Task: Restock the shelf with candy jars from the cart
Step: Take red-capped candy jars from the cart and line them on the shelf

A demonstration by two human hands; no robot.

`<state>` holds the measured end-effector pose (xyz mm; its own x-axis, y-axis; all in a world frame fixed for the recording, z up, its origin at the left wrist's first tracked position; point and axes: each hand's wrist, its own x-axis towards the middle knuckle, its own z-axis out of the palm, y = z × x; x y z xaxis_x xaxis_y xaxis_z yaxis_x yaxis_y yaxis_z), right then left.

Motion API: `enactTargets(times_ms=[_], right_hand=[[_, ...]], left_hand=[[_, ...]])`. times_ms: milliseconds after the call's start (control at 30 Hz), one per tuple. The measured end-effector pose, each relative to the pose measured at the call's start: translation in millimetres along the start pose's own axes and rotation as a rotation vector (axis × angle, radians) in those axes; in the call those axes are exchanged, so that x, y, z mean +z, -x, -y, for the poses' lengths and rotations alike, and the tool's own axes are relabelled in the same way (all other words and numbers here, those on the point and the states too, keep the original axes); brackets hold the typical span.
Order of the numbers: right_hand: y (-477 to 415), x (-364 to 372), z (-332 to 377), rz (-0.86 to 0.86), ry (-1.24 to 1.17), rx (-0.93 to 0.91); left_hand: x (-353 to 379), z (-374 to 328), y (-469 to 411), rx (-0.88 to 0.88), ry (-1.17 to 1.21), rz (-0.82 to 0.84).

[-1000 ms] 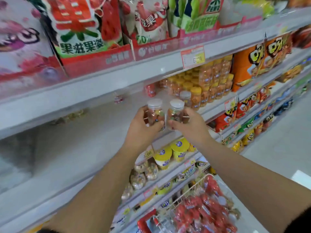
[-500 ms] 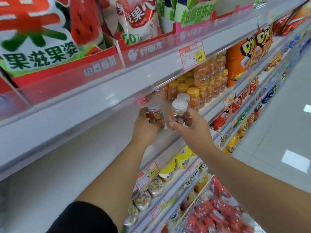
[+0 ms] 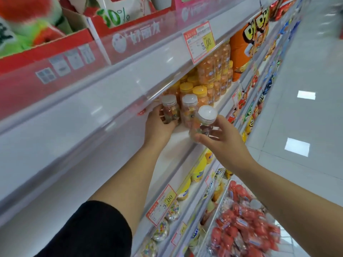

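My left hand (image 3: 159,125) grips a clear candy jar with a white lid (image 3: 169,108), set deep on the white shelf (image 3: 178,134) under the shelf above. A second white-lidded jar (image 3: 189,110) stands just right of it, free of both hands. My right hand (image 3: 220,140) holds a third white-lidded jar (image 3: 203,121) tilted, just in front of the shelf edge. Behind them stand several orange jars with yellow lids (image 3: 206,86). The wire cart (image 3: 219,210) sits at bottom right.
The shelf above carries red display boxes (image 3: 130,34) with snack bags and a price tag (image 3: 199,41). Orange snack bags (image 3: 248,45) stand right of the jars. Lower shelves hold yellow tubs (image 3: 199,169). Red packets (image 3: 246,229) fill the cart. Tiled floor (image 3: 306,108) lies right.
My left hand has pushed its jar further back onto the shelf beside the standing jar. My right hand's jar has come down and outward, now tilted. The camera view has shifted closer.
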<state>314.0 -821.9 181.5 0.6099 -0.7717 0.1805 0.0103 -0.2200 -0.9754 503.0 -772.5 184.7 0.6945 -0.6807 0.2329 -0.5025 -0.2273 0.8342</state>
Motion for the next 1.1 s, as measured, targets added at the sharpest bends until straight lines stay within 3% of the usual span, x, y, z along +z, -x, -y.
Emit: enactTargets(times_ms=[667,833,900,1000,1100], right_hand=[[-9,-10,7,0.079,0.111,0.012],[-8,-1,10,0.052,0.121,0.000],[-6,9,12,0.056,0.145,-0.021],[-5,29,12,0.043,0.207,-0.056],[-6,42,8,0.012,0.232,-0.078]], left_hand=[[10,-1,-15,-0.055,0.127,0.086],[-20,-21,13,-0.047,0.032,-0.004],[-36,-31,33,-0.034,0.068,0.091],[-52,-36,57,-0.070,0.161,0.375],[-57,-30,64,-0.071,0.134,0.411]])
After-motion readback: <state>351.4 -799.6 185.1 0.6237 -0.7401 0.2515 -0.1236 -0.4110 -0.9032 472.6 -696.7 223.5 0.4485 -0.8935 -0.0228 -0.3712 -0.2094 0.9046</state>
